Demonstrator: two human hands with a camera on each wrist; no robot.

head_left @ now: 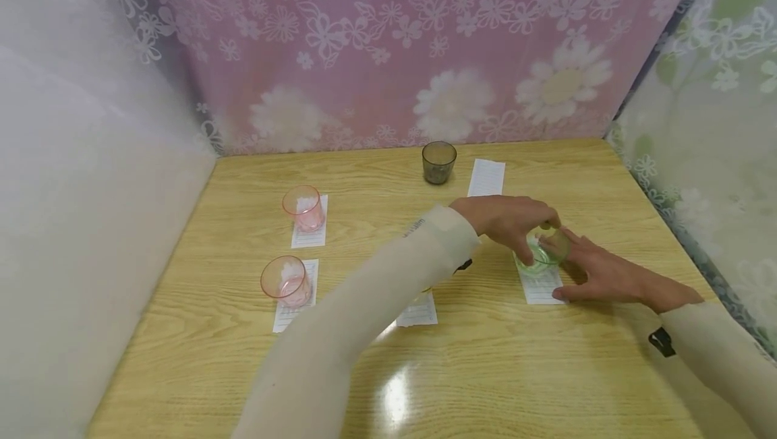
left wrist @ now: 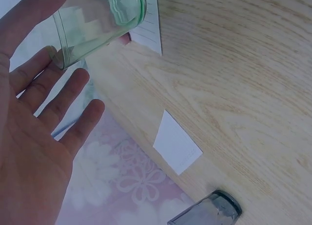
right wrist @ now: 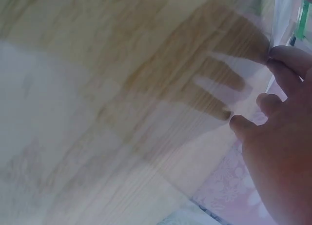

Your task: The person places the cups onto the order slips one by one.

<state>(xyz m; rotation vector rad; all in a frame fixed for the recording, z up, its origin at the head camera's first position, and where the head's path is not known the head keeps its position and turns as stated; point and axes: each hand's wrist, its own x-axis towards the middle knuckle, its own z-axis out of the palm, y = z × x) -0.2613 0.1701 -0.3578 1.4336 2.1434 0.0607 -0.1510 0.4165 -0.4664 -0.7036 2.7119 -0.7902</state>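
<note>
A clear green glass (head_left: pixel 540 260) stands over a lined paper slip (head_left: pixel 543 290) on the right of the table. My left hand (head_left: pixel 512 220) reaches across and holds it near the rim between thumb and fingers. The left wrist view shows the same green glass (left wrist: pixel 100 20) between the thumb and fingertips, with the other fingers spread. My right hand (head_left: pixel 601 274) rests low beside the glass, its thumb at the slip's right edge and its fingers stretched behind the glass. In the right wrist view, fingertips (right wrist: pixel 237 122) rest at the wooden surface.
Two pink glasses (head_left: pixel 308 218) sit on paper slips (head_left: pixel 301 240) at the left. A dark grey glass (head_left: pixel 438 164) is at the back, next to another slip (head_left: pixel 487 176). My left forearm mostly hides a yellow-rimmed thing above a slip (head_left: pixel 419 312). Floral cloth (head_left: pixel 388 54) encloses the table.
</note>
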